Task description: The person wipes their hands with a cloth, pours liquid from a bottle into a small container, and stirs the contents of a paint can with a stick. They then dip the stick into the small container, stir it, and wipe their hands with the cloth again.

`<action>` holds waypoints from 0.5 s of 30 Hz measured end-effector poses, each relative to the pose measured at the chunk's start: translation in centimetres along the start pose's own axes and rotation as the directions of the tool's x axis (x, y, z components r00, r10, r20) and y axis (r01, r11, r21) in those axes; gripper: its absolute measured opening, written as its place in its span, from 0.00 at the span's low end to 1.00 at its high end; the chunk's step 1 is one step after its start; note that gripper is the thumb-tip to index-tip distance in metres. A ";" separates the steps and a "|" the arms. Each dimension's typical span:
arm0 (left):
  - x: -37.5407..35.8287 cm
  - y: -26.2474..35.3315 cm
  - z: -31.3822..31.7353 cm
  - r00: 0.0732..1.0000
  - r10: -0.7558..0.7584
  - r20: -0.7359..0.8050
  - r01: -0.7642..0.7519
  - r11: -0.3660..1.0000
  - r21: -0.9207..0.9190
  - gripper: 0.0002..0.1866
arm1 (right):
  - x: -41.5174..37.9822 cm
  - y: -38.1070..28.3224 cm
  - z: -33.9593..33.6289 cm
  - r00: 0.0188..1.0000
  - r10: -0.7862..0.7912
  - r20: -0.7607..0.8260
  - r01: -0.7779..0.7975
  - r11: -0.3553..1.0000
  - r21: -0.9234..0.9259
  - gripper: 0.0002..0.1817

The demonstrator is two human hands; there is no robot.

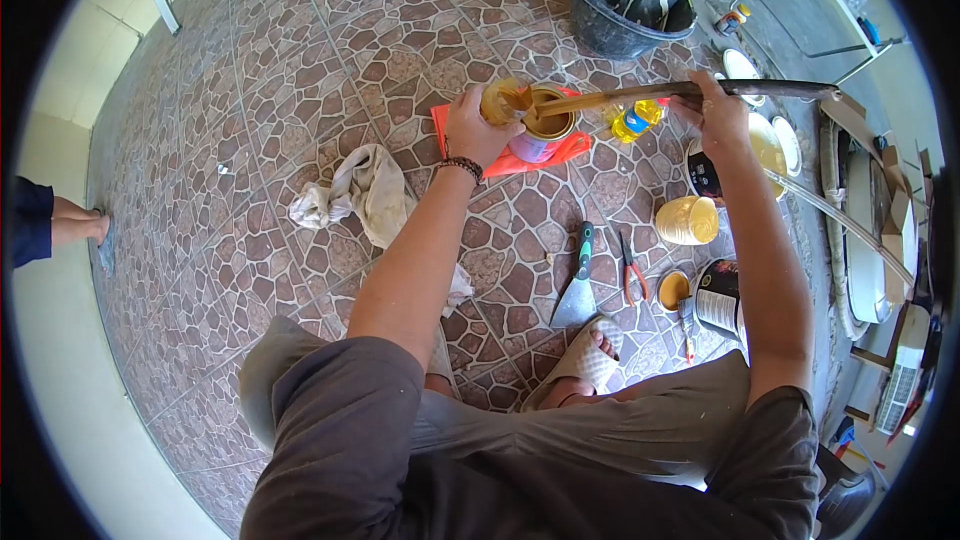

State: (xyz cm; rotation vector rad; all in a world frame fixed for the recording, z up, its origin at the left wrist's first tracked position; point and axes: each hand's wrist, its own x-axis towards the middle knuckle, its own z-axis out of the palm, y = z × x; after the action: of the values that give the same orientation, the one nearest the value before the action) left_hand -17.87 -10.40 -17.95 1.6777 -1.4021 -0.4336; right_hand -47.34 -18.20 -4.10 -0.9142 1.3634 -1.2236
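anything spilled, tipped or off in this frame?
One thing: a yellow tub lies on its side on the tiled floor, right of the scraper; no spill shows. The left hand tilts a small can over the open tin, and the right hand holds a long stick across it.

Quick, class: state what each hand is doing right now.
Left hand: closed on a paint-soaked brush over the open can.
Right hand: closed around a long stick.
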 end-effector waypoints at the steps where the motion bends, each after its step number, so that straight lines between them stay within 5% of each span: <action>1: 0.0 0.1 0.0 1.000 0.021 -0.003 -0.021 0.999 0.038 0.40 | 0.0 -0.2 -0.2 1.000 0.001 0.001 -0.001 1.000 -0.001 0.14; 15: 0.1 0.3 0.0 0.997 0.067 -0.039 -0.065 0.997 0.046 0.36 | 0.8 -1.5 -1.9 1.000 -0.024 0.012 0.024 0.999 -0.021 0.14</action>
State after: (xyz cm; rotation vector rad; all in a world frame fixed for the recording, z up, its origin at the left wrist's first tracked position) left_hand -18.03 -10.51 -17.70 1.6617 -1.4422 -0.3316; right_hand -49.51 -18.94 -2.91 -0.9538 1.3621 -1.2222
